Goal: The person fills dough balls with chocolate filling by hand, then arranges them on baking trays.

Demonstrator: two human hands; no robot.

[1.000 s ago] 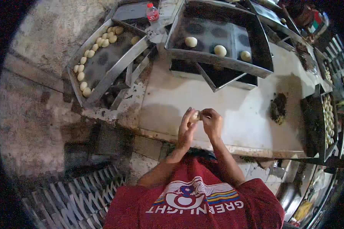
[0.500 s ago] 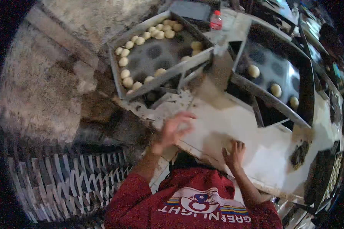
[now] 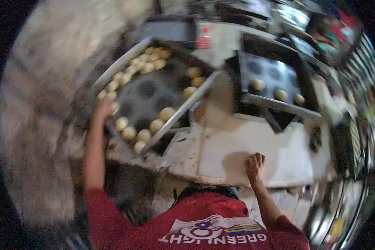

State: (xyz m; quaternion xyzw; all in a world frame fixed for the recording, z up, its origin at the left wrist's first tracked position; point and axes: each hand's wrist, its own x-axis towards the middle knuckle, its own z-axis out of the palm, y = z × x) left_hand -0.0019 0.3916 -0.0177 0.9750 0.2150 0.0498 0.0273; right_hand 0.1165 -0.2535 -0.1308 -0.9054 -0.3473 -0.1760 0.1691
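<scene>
Our left hand [image 3: 104, 109], too blurred to tell its grip, is at the rim of the tray [image 3: 121, 62] beside the dough balls [image 3: 121, 123], while our right hand [image 3: 254, 165] rests fisted on the table [image 3: 287, 154].

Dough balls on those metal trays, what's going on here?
A person in a red shirt stands at a white counter. Their left hand reaches out to the left edge of a big metal tray lined with pale dough balls; the picture is too blurred to tell whether it holds one. Their right hand rests on the counter, fingers curled. A second tray further right carries three more balls.
</scene>
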